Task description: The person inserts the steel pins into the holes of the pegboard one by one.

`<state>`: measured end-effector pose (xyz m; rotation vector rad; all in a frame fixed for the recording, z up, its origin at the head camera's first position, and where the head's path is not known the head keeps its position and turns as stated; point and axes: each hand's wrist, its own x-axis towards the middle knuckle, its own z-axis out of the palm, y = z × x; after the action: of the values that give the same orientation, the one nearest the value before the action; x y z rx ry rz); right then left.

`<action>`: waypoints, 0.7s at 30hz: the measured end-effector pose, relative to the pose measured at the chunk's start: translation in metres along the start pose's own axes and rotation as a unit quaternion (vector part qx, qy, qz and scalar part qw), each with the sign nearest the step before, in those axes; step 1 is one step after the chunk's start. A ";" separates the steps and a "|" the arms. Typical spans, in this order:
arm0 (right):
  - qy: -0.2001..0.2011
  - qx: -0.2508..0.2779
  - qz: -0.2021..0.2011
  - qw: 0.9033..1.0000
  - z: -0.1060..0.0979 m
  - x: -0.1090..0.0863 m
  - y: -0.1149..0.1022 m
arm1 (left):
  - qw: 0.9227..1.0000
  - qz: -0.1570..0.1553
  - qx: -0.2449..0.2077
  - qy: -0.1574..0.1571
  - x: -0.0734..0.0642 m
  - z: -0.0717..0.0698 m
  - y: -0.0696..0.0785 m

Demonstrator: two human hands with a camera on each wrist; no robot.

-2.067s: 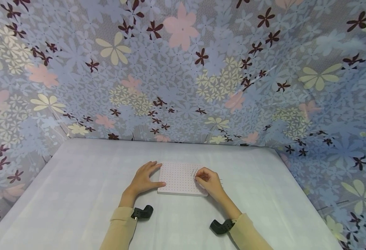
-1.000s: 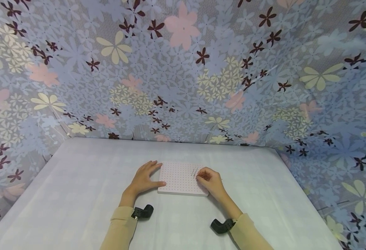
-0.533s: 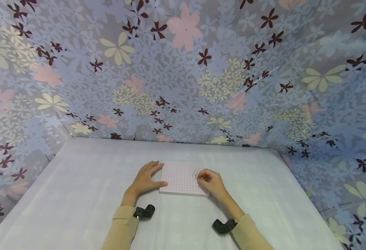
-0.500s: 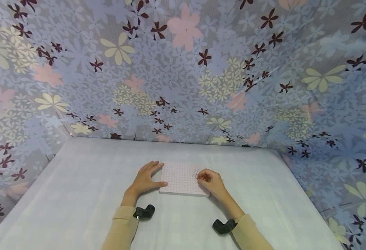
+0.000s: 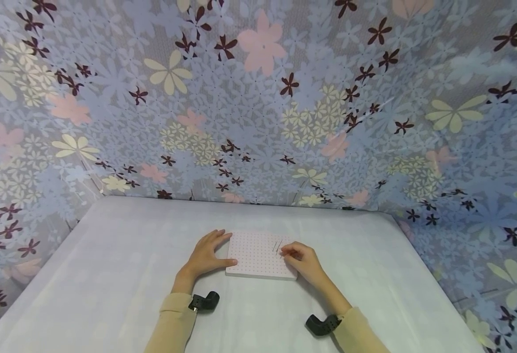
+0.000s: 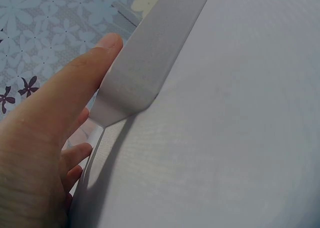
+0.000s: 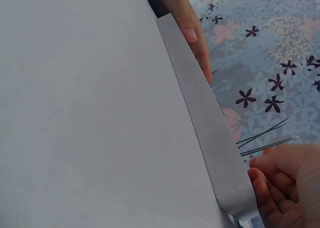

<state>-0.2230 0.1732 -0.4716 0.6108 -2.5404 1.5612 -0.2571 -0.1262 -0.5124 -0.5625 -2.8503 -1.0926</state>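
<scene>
A flat white board [image 5: 258, 260] with a grid of small dots lies mid-table. Several thin needle-like metal pins [image 5: 277, 246] stand slanted at its right part; the right wrist view shows these pins [image 7: 265, 134] jutting past the board's raised edge. My left hand [image 5: 205, 255] rests at the board's left edge, its thumb on top and fingers spread along the side; the left wrist view shows the thumb [image 6: 107, 42] against the edge. Beside the pins, my right hand [image 5: 302, 260] has thumb and forefinger close together over the board. Whether a pin sits between those fingertips is hidden.
A pale cloth covers the table [image 5: 130, 274]. Behind it and at the sides hangs a flowered fabric [image 5: 249, 113]. Black wrist cameras [image 5: 205, 301] stick inward from both sleeves.
My right hand, earlier right against the pins, has drawn slightly right, leaving more of the pins visible. The left hand keeps its place on the board. The head view has shifted a little.
</scene>
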 end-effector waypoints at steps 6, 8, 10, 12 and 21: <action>0.037 -0.014 -0.021 0.999 0.002 0.000 0.023 | 1.000 0.006 0.008 0.005 0.001 0.002 -0.002; 0.062 -0.026 -0.031 0.997 0.001 0.000 0.033 | 1.000 0.008 0.008 0.007 0.000 0.001 -0.001; 0.089 -0.033 -0.033 0.995 -0.001 0.000 0.039 | 1.000 0.007 0.008 0.007 0.000 0.001 -0.001; 0.112 -0.033 -0.035 0.993 -0.005 -0.002 0.038 | 1.000 0.007 0.009 0.008 0.000 0.001 0.000; 0.112 -0.073 -0.024 0.991 -0.021 -0.007 0.014 | 1.000 0.006 0.006 0.003 -0.001 0.000 0.000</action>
<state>-0.2242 0.1994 -0.4752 0.4493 -2.4262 1.3293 -0.2565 -0.1262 -0.5128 -0.5724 -2.8426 -1.0731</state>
